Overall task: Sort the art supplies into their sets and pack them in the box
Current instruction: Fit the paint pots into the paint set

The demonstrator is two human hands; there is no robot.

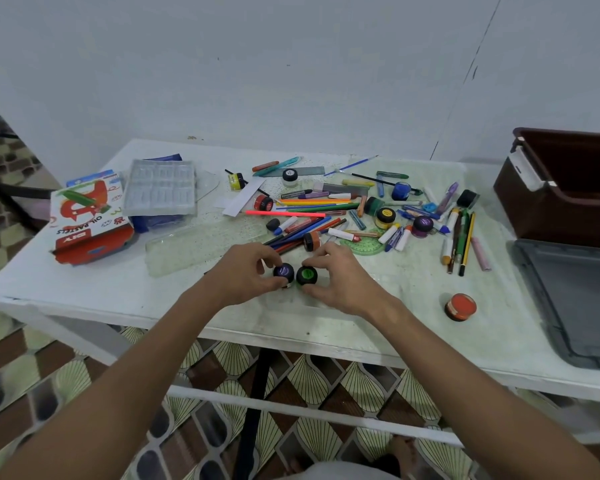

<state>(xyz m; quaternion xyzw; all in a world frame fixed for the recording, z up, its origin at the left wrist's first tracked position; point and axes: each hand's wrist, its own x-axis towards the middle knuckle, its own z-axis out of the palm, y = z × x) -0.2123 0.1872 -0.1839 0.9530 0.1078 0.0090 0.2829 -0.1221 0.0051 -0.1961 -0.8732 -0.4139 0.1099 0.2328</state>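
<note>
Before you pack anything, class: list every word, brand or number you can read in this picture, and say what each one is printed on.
"OIL PASTELS": upside down on the red and white cardboard box at the table's left.
"3": a red numeral on the same box, near its right edge.
Red brand panel low on that box: too blurred to read.
Purple-labelled black paint jar lid in the left hand: print too small to read.
Yellow-labelled paint jar lid: unreadable.

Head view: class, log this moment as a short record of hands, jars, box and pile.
left hand: grips purple jar
right hand: grips green jar
jars: side by side at the table's front
orange jar: alone, to the right
box: far right, open
lid: lies before the box
pile: unsorted pencils, pastels, jars
</note>
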